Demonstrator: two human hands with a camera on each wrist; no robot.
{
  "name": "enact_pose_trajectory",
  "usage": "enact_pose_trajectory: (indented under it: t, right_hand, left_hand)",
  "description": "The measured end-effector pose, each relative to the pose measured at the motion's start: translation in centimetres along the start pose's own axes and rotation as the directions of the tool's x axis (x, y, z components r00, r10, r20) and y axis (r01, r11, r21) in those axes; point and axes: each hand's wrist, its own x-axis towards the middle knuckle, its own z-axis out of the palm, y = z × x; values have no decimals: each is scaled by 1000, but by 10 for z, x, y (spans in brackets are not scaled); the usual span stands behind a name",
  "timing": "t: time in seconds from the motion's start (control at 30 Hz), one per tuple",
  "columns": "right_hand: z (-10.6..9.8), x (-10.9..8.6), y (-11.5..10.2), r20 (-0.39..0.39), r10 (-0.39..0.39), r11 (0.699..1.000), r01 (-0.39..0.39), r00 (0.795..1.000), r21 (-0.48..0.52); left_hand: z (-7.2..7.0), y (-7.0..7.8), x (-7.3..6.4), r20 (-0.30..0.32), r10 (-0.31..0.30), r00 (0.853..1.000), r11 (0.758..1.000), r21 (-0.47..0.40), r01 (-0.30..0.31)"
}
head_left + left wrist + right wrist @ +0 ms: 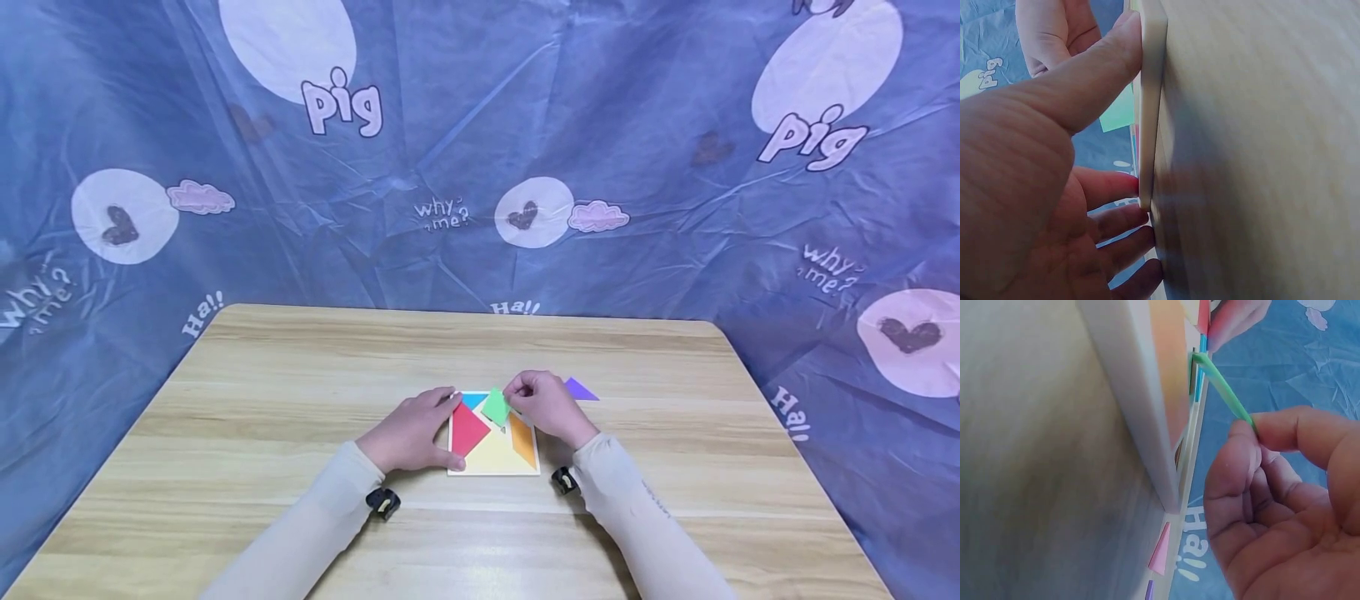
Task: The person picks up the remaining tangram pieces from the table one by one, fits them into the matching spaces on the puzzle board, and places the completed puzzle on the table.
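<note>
A tangram board (495,474) with a pale rim lies on the table. In it sit a red piece (468,431), a blue piece (472,400), a yellow piece (491,454) and an orange piece (524,442). My left hand (413,428) grips the board's left side, thumb at the near corner and fingers at the far one. Between thumb and index finger, my right hand (548,406) pinches a green tangram piece (496,407). That piece is tilted over the board's far part, one end raised, in the right wrist view (1225,390).
A purple triangle (581,389) lies on the wooden table (337,358) just right of the right hand. The right wrist view also shows a pink triangle (1160,551) beyond the board. A blue printed cloth (450,150) hangs behind the table.
</note>
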Motion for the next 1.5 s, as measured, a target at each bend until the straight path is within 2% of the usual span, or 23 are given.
enact_pose_trajectory:
  t: [0.37,0.57,0.87,1.13,1.5]
  right_hand:
    - [5,2,-1,-19,-39,999,38,999,-19]
    - [9,2,-1,11,-69,997,69,998,-46]
    - [9,2,-1,47,-50,995,54,998,-89]
    - [9,2,0,80,-84,988,93,993,-123]
    - [9,5,2,96,-169,947,189,981,-259]
  left_hand:
    - [-1,-2,1,4,5,1000,1000,3,-5]
    - [-1,-4,2,7,5,1000,1000,8,-6]
    - [-1,-3,2,14,-12,1000,1000,-6,12]
    - [-1,-4,3,13,-2,1000,1000,8,2]
    - [-3,-4,-1,4,34,999,999,4,-35]
